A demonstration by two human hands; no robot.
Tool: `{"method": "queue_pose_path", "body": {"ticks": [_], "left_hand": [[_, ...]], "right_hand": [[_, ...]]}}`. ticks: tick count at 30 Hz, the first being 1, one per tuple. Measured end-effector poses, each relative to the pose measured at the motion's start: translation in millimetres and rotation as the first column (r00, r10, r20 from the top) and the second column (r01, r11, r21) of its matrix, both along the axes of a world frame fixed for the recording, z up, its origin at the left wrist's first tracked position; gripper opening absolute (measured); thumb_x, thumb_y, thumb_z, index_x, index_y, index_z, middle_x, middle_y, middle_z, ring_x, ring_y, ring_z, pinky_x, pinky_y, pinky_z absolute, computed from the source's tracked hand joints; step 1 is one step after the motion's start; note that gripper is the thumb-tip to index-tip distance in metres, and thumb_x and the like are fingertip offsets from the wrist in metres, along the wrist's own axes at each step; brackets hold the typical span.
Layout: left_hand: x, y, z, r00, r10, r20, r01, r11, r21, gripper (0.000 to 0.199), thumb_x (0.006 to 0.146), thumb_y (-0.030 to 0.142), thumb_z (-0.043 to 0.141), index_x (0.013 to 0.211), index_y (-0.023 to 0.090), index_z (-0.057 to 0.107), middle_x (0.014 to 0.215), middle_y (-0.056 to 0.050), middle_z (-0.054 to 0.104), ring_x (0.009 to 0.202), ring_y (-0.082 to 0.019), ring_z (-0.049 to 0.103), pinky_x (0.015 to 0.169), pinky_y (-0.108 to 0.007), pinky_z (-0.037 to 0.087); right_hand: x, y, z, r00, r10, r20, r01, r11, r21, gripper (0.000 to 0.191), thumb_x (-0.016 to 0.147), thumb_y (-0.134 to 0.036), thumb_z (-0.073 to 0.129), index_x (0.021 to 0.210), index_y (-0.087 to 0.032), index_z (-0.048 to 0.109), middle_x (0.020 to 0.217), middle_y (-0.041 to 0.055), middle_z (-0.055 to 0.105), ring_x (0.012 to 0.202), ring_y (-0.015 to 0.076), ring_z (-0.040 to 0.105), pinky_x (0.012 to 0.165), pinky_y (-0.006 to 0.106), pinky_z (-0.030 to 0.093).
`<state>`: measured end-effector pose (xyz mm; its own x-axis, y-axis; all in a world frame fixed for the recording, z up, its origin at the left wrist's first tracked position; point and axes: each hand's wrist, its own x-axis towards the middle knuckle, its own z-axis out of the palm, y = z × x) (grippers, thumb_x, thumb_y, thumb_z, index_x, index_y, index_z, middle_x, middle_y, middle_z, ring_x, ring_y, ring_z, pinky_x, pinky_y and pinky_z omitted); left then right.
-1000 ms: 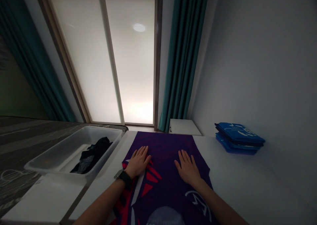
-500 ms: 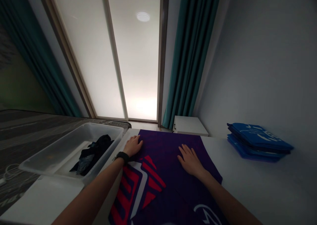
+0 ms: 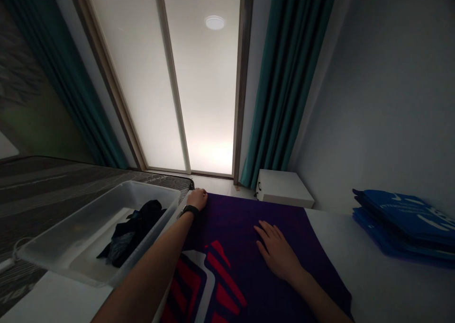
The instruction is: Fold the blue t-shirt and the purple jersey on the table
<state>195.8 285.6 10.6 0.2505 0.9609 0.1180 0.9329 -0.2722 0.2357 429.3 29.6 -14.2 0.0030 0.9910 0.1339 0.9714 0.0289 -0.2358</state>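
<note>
**Q:** Far left, what's there?

**A:** Dark patterned surface (image 3: 46, 181), then a clear plastic bin (image 3: 156, 209) holding a crumpled pile of dark clothes (image 3: 133, 233). Bin sits right by the white counter (image 3: 377, 280).

**Q:** Your hands?

**A:** My left hand (image 3: 196, 200), wristwatch (image 3: 188, 211) on the wrist, is at the far left corner of the purple sports jersey (image 3: 241, 223), just beside the bin. Fingers (image 3: 202, 195) are curled over and partly hidden, so I can't tell if I'm gripping the cloth or only pressing it. My right hand (image 3: 277, 249) lies flat on the jersey, fingers (image 3: 265, 233) loosely spread, grasping nothing.

**Q:** And the jersey?

**A:** Spread flat on the counter under both hands, red and white print (image 3: 202, 285) nearest me.

**Q:** Further right?

**A:** Teal curtain (image 3: 289, 76) and a white box (image 3: 284, 189) beyond the counter's far edge. Then a stack of folded blue cloth (image 3: 398, 223) on the counter, well right of my right hand, cut off by the frame edge.
</note>
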Motion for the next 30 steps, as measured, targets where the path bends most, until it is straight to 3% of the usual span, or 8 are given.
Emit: {"method": "queue_pose_path", "body": {"ticks": [5, 11, 17, 22, 30], "left_hand": [[14, 9, -1.5, 0.998, 0.045, -0.033, -0.046, 0.998, -0.033, 0.031, 0.089, 0.037, 0.051, 0.107, 0.017, 0.066, 0.116, -0.015, 0.065, 0.111, -0.029, 0.059, 0.087, -0.036, 0.045], [23, 11, -1.5, 0.999, 0.048, -0.009, -0.048, 0.997, -0.053, 0.02, 0.089, 0.027, 0.049, 0.1, 0.018, 0.064, 0.116, -0.013, 0.065, 0.111, -0.026, 0.059, 0.086, -0.033, 0.045], [26, 6, 11.1, 0.997, 0.03, 0.074, -0.028, 0.999, -0.025, 0.018, 0.089, 0.026, 0.047, 0.095, 0.018, 0.062, 0.104, -0.012, 0.07, 0.105, -0.028, 0.062, 0.088, -0.038, 0.042], [24, -10, 29.9, 0.982, -0.033, 0.184, 0.024, 0.998, 0.05, 0.016, 0.089, 0.027, 0.048, 0.092, 0.02, 0.061, 0.097, -0.005, 0.072, 0.096, -0.024, 0.064, 0.091, -0.039, 0.039], [3, -60, 50.0, 0.928, -0.164, 0.333, 0.129, 0.984, 0.126, 0.018, 0.086, 0.025, 0.052, 0.097, 0.02, 0.064, 0.087, 0.0, 0.07, 0.073, -0.015, 0.061, 0.074, -0.028, 0.043]], "right_hand": [[1, -2, -3.6, 1.0, 0.006, 0.007, -0.006, 1.0, 0.022, 0.048, 0.097, -0.039, 0.033, 0.14, -0.022, 0.047, 0.149, 0.0054, 0.042, 0.14, 0.0203, 0.032, 0.118, 0.044, 0.019], [0, -2, -2.4, 1.0, 0.009, 0.001, -0.009, 1.0, 0.027, 0.048, 0.097, -0.039, 0.032, 0.14, -0.023, 0.047, 0.149, 0.0051, 0.042, 0.14, 0.0197, 0.032, 0.118, 0.043, 0.019], [0, -2, 0.1, 1.0, 0.013, -0.002, -0.013, 1.0, 0.024, 0.049, 0.097, -0.039, 0.03, 0.14, -0.023, 0.047, 0.149, 0.0047, 0.042, 0.14, 0.0198, 0.031, 0.118, 0.042, 0.018], [-1, -2, 2.3, 1.0, 0.002, -0.011, -0.002, 1.0, 0.003, 0.049, 0.097, -0.039, 0.031, 0.14, -0.023, 0.047, 0.15, 0.0048, 0.041, 0.14, 0.0201, 0.031, 0.118, 0.044, 0.018], [0, -2, 2.8, 1.0, 0.011, 0.021, -0.011, 1.0, -0.014, 0.05, 0.097, -0.039, 0.03, 0.141, -0.021, 0.046, 0.15, 0.0056, 0.04, 0.14, 0.0201, 0.031, 0.118, 0.043, 0.019]]}}
